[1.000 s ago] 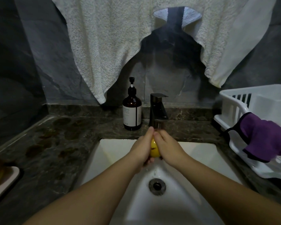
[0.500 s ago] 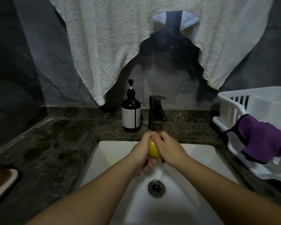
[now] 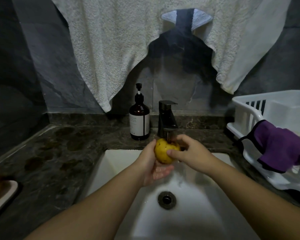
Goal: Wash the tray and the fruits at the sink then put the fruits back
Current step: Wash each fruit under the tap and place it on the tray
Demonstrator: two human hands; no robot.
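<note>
Yellow fruit (image 3: 164, 150): under the tap (image 3: 167, 119), above the white sink (image 3: 194, 201).
Left hand (image 3: 152, 166): cups the fruit from the left and below, fingers curled round it.
Right hand (image 3: 191, 154): holds the fruit's right side, thumb across its front.
Tray (image 3: 4, 194): far left on the dark counter (image 3: 59, 153).
Soap bottle (image 3: 139, 116): just left of the tap.

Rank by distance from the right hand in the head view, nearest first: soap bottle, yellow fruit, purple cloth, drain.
From the right hand:
1. Yellow fruit, held in its fingers.
2. Soap bottle, behind and to the left, on the counter.
3. Drain, below in the sink; too close to call against the bottle.
4. Purple cloth, far right, on the rack.
</note>
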